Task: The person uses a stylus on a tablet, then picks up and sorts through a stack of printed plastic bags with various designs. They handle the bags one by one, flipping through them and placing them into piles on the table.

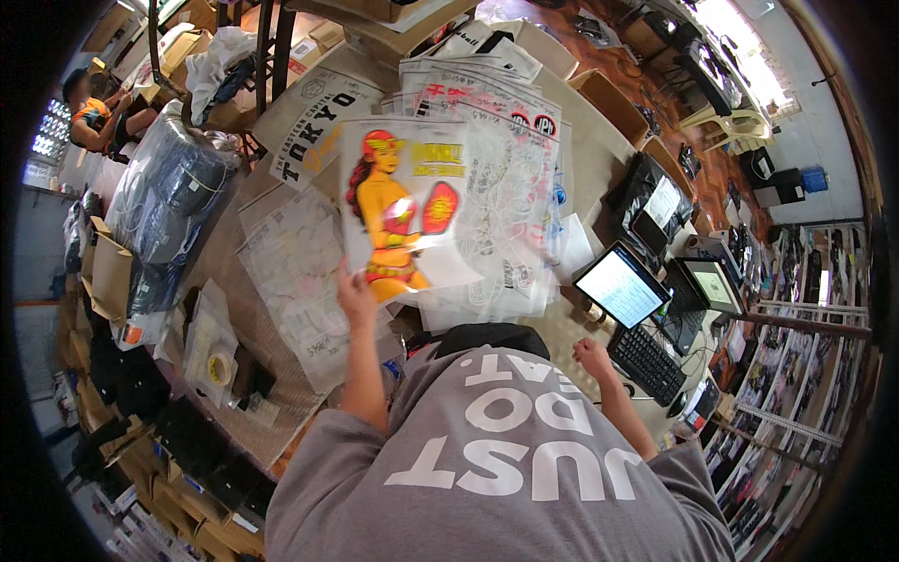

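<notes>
Head view, looking down over a grey printed shirt (506, 468). The left hand (356, 298) pinches the lower edge of a clear transfer sheet (405, 211) bearing a yellow-and-red figure, raised above a stack of printed sheets (496, 140) on the tabletop (599, 159). The right hand (592, 358), closed in a loose fist, rests near a black keyboard (648, 363) and a lit monitor (623, 286). A tape roll (221, 369) lies at left, beside a plastic-wrapped bundle of dark garments (173, 192). Another person (94, 117) sits far left.
</notes>
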